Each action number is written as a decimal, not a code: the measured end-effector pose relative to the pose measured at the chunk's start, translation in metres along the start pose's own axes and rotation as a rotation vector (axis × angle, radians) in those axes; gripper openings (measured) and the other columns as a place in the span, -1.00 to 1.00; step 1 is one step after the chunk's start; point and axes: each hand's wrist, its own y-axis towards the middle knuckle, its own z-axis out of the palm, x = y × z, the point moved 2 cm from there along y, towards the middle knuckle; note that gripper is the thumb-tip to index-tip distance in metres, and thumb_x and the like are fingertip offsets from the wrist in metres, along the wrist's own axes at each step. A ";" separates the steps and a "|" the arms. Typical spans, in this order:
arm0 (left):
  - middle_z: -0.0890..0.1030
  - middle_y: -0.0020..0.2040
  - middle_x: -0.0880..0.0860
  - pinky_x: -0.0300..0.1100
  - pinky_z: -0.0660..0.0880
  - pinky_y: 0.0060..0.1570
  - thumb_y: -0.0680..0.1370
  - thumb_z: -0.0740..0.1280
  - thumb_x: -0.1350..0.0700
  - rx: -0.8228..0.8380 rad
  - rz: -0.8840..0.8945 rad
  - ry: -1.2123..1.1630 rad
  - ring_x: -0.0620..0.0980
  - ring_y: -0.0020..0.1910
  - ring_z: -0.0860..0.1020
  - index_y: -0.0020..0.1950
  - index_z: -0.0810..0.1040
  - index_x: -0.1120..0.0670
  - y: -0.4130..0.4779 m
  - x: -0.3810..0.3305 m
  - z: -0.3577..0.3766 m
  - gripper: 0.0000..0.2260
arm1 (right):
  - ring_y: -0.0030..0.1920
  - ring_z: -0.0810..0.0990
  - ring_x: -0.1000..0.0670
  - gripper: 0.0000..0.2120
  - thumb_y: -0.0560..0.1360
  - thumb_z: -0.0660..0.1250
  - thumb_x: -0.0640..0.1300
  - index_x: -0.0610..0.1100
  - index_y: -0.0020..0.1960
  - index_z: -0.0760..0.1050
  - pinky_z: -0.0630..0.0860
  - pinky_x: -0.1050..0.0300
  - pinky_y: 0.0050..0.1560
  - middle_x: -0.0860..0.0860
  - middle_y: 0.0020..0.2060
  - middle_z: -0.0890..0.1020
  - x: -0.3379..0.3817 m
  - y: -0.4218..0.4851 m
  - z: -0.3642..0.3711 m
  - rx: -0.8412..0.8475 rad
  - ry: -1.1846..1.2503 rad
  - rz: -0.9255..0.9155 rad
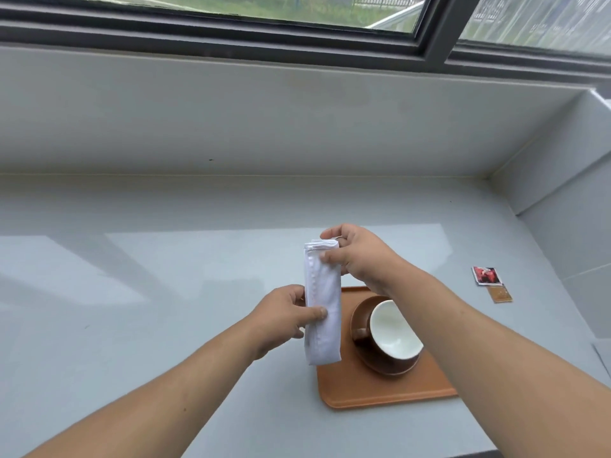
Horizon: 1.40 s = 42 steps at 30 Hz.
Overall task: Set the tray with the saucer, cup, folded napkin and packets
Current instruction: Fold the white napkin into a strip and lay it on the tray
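1. Already done, judging from the head view: brown saucer (385, 355) set on the orange tray (380, 391), with the cup (395, 332) on it, white inside, handle toward the left.
2. Held up above the tray's left end, clear of it: white napkin (322, 302), folded into a long narrow strip and standing nearly upright.
3. Left hand (284, 317) closed on the strip's lower half, thumb pressed across the front; right hand (358, 254) pinching the top end between thumb and fingers. Neither hand free.
4. Probably the last shaping of the fold, or the carry toward the tray; cannot tell which. Napkin not yet laid down.
5. Lying well off to the right on the grey counter (132, 309), apart from the tray: red packet (486, 276) and, just beside it, a small brown packet (500, 294). Both untouched.
6. Left to do: napkin onto the bare strip of tray beside the saucer, then both packets fetched and placed. Roughly halfway through.
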 end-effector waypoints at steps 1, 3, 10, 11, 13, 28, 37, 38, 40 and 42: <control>0.74 0.07 0.08 -0.16 0.56 -0.11 0.53 0.48 0.11 0.011 -0.020 0.012 -0.01 -0.02 0.69 0.12 0.66 0.07 -0.001 0.007 0.009 -0.82 | -0.10 0.61 -0.11 -0.71 0.53 0.38 -0.43 -0.11 0.12 0.52 0.51 -0.04 -0.10 -0.25 -0.01 0.66 -0.005 0.001 -0.003 -0.003 -0.034 -0.002; 0.74 0.06 0.08 -0.18 0.54 -0.16 0.51 0.44 0.10 0.025 -0.062 0.046 -0.05 -0.11 0.65 0.09 0.66 0.05 -0.002 0.022 0.025 -0.83 | -0.13 0.62 -0.10 -0.72 0.50 0.38 -0.40 -0.05 0.06 0.54 0.57 -0.06 -0.11 -0.27 0.03 0.69 -0.016 0.004 -0.006 -0.010 -0.118 0.012; 0.75 -0.10 0.16 -0.19 0.56 -0.31 0.47 0.44 0.02 -0.039 -0.203 0.185 -0.01 -0.31 0.63 -0.09 0.62 0.14 0.004 0.066 0.053 -0.82 | -0.12 0.61 -0.03 -0.75 0.44 0.36 -0.23 0.02 0.07 0.56 0.55 0.11 -0.19 0.05 -0.11 0.63 -0.055 0.013 -0.008 0.014 -0.658 0.025; 0.74 -0.16 0.18 -0.17 0.58 -0.32 0.47 0.46 0.01 -0.055 -0.211 0.208 0.02 -0.33 0.63 -0.17 0.58 0.12 0.007 0.070 0.054 -0.81 | -0.10 0.60 -0.02 -0.75 0.45 0.37 -0.22 0.02 0.09 0.56 0.49 0.14 -0.21 0.08 -0.11 0.61 -0.059 0.015 -0.008 0.017 -0.722 0.017; 0.72 -0.31 0.15 -0.11 0.63 -0.30 0.48 0.47 -0.03 -0.072 -0.236 0.263 0.07 -0.36 0.66 -0.26 0.51 0.08 0.011 0.075 0.056 -0.75 | -0.05 0.56 -0.02 -0.74 0.46 0.39 -0.18 -0.01 0.14 0.57 0.44 0.15 -0.15 0.07 -0.07 0.60 -0.065 0.019 -0.007 0.021 -0.842 -0.005; 0.61 -0.26 -0.04 -0.14 0.41 -0.33 0.43 0.38 -0.32 -0.143 -0.316 0.806 0.00 -0.24 0.57 -0.27 0.46 0.00 0.022 0.080 0.069 -0.60 | 0.06 0.57 -0.10 -0.70 0.45 0.44 -0.07 -0.09 0.14 0.50 0.57 0.00 0.02 -0.02 0.04 0.61 -0.089 0.032 -0.001 0.067 -1.123 -0.011; 0.49 -0.31 -0.07 -0.14 0.27 -0.41 0.45 0.34 -0.36 -0.190 -0.181 0.967 -0.04 -0.28 0.47 -0.32 0.36 -0.01 0.022 0.080 0.070 -0.55 | -0.04 0.56 -0.10 -0.72 0.45 0.47 0.01 -0.06 0.01 0.41 0.46 0.06 -0.14 0.00 -0.08 0.57 -0.099 0.035 -0.003 0.016 -1.103 -0.010; 0.49 -0.32 -0.07 -0.15 0.27 -0.42 0.45 0.34 -0.33 -0.188 -0.150 0.970 -0.05 -0.31 0.47 -0.32 0.36 -0.01 0.021 0.078 0.069 -0.57 | -0.07 0.55 -0.10 -0.69 0.45 0.47 0.05 -0.07 0.02 0.42 0.44 0.06 -0.16 0.00 -0.10 0.57 -0.099 0.035 -0.003 -0.009 -1.138 -0.014; 0.52 -0.29 -0.08 -0.15 0.28 -0.41 0.45 0.36 -0.24 -0.184 -0.053 0.976 -0.06 -0.29 0.49 -0.27 0.38 -0.03 0.019 0.074 0.068 -0.67 | -0.12 0.50 -0.10 -0.61 0.43 0.48 0.17 -0.06 -0.03 0.39 0.39 0.05 -0.14 0.01 -0.18 0.53 -0.097 0.036 -0.004 -0.068 -1.284 -0.036; 0.53 -0.19 -0.11 -0.16 0.30 -0.37 0.45 0.38 -0.20 -0.156 0.088 0.983 -0.06 -0.22 0.52 -0.15 0.41 -0.07 0.015 0.071 0.069 -0.74 | -0.12 0.48 -0.10 -0.58 0.41 0.45 0.26 -0.03 -0.08 0.38 0.35 0.03 -0.12 0.04 -0.24 0.47 -0.095 0.038 -0.005 -0.086 -1.409 -0.056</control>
